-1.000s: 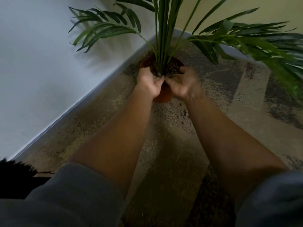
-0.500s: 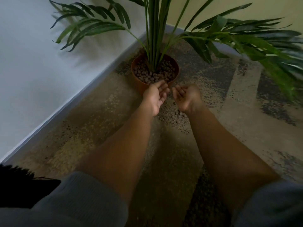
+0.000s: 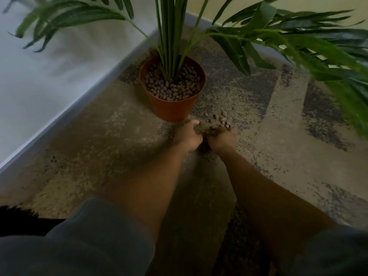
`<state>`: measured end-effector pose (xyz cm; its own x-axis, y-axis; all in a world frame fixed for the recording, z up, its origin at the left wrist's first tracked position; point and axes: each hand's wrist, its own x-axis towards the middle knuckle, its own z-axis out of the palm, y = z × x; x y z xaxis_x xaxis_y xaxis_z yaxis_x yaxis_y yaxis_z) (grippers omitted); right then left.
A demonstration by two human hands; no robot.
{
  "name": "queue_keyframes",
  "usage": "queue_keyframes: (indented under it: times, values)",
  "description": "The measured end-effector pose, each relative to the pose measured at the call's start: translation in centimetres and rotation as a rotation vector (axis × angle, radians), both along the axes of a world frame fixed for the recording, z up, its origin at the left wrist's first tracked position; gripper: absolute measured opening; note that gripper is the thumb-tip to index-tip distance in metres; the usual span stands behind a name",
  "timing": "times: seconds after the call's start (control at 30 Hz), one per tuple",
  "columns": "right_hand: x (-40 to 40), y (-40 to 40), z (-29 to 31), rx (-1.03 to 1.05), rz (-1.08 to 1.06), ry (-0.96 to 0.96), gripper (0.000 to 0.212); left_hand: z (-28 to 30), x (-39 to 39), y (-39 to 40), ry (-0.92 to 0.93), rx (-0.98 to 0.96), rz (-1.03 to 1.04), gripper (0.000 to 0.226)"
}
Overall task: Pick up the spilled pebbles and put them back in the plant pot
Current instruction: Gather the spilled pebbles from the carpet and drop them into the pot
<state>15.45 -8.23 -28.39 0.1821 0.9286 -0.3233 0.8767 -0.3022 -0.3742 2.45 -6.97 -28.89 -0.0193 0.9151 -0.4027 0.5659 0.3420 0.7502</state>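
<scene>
An orange plant pot (image 3: 171,108) stands on the rug, filled with brown pebbles (image 3: 173,86) around the stems of a palm. Spilled pebbles (image 3: 221,117) lie on the rug just in front and to the right of the pot. My left hand (image 3: 188,135) and my right hand (image 3: 222,137) rest side by side on the rug below the pot, fingers curled around a small heap of pebbles between them. Whether either hand has lifted any pebbles is blurred.
Long green fronds (image 3: 298,42) hang over the right side, and others (image 3: 65,18) reach left. A white wall with a grey skirting board (image 3: 65,114) runs diagonally on the left. The patterned rug (image 3: 282,124) covers the floor.
My hands have moved from over the pot's rim, where they opened palm-up in front of it, down onto the spilled pebbles on the rug, and curled around them.
</scene>
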Motion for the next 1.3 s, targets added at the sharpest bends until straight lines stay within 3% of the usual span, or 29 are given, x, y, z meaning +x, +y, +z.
queue_keyframes:
  times: [0.13,0.27,0.4,0.53,0.63,0.73,0.83,1.13,1.3]
  values:
    - [0.3,0.6,-1.0,-0.031,0.037,-0.044,0.050,-1.0,0.9,1.3,0.240,0.114,-0.236,0.064]
    - [0.7,1.0,-1.4,-0.026,0.136,-0.110,0.050,-1.5,1.2,2.6,0.310,0.141,-0.376,0.062]
    - [0.9,0.9,-1.5,-0.017,0.180,-0.125,0.048,-1.6,1.4,2.9,0.327,0.214,-0.395,0.045]
    - [1.1,0.3,-1.4,0.067,0.295,-0.019,0.042,-1.5,1.4,2.7,0.304,0.126,-0.371,0.033]
    - [1.0,-0.2,-1.2,0.105,0.294,0.062,0.034,-1.2,1.1,2.5,0.369,0.044,-0.358,0.036]
    - [1.1,-0.3,-1.1,-0.005,0.250,0.075,0.039,-1.1,0.8,2.0,0.447,0.075,-0.377,0.037]
    - [1.3,-0.4,-1.2,-0.058,0.274,0.014,0.041,-1.3,0.1,1.3,0.423,0.153,-0.419,0.033]
    - [0.7,-1.0,-0.9,-0.058,0.234,-0.029,0.068,-1.6,-1.3,0.1,0.296,0.217,-0.543,0.051]
    - [0.6,-2.0,-1.2,0.009,0.220,0.066,0.057,-1.2,-1.4,-0.2,0.298,0.182,-0.571,0.047]
